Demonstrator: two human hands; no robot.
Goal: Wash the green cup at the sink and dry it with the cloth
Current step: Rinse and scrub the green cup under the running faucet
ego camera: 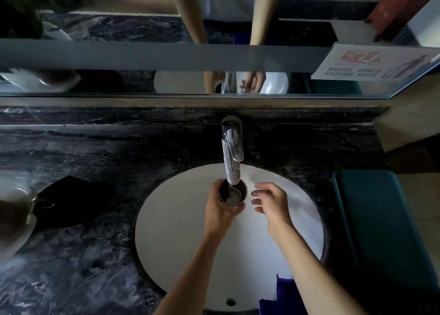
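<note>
My left hand grips the cup upright over the white sink basin, directly under the spout of the chrome tap. I look straight down into the cup: its inside looks dark and metallic with water in it, and its outer wall is hidden by my fingers. My right hand hovers just right of the cup with fingers spread and nothing in it. A blue-purple cloth shows at the near edge of the basin, under my right forearm.
Dark marble countertop surrounds the basin. A black object lies on the counter at left, beside another white basin. A teal bin stands at right. A mirror and a notice are behind the tap.
</note>
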